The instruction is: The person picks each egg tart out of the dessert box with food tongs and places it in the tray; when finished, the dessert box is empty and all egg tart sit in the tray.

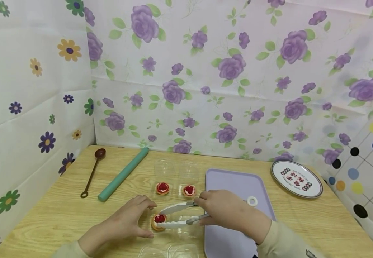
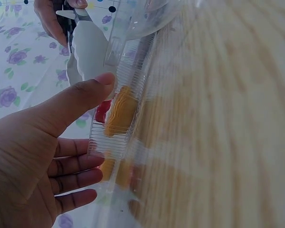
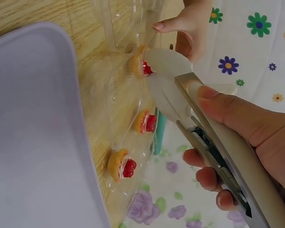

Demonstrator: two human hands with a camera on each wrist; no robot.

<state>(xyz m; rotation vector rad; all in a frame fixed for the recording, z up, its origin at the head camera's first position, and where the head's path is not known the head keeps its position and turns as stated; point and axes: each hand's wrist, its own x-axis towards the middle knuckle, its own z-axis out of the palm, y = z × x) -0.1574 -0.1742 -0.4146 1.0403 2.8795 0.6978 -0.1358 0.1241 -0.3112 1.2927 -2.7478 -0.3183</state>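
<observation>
My right hand grips metal tongs with white scalloped tips. Those tips stand at a small fruit tart with red topping, in the near left compartment of a clear plastic container. Whether they pinch it is hard to tell. On the left, my left hand is spread around the container's corner, its thumb at the clear wall and its other fingers apart. Two more tarts, one on the left and one on the right, sit in a second clear container behind.
A lavender tray lies to the right, beyond it a white plate with red lettering. To the left are a teal rod and a dark brown spoon. Flower-print sheets stand behind the wooden table.
</observation>
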